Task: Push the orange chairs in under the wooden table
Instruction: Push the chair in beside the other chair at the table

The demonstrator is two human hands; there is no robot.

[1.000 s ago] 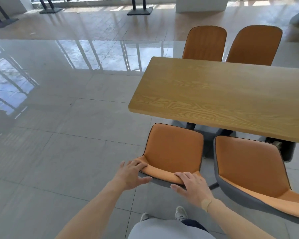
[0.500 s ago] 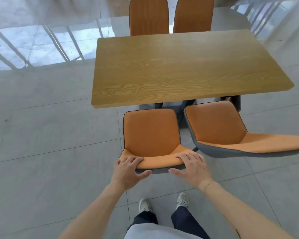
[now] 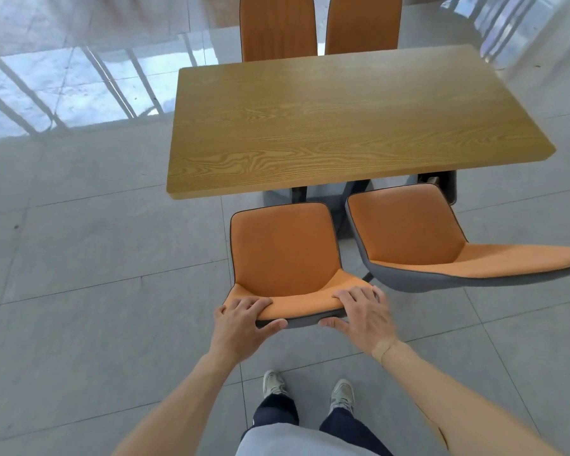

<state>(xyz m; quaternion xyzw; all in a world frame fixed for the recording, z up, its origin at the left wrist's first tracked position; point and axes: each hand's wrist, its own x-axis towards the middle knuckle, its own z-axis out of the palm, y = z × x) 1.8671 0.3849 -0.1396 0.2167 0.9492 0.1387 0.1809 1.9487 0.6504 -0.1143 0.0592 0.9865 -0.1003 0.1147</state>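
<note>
Since a moment ago the view has swung square to the rectangular wood-grain worktop (image 3: pixel 343 120), and the near left orange padded chair with a grey shell (image 3: pixel 282 255) sits with its seat front just short of the worktop's near edge, not yet under it. Each grip clamps the top of its backrest: left hand (image 3: pixel 241 324) and right hand (image 3: pixel 364 312), fingers curled over the orange pad, thumbs on the grey shell. An uneven push could twist it into the neighbouring orange chair (image 3: pixel 415 238) just beside it, or jam its legs against the dark table base (image 3: pixel 298 192).
</note>
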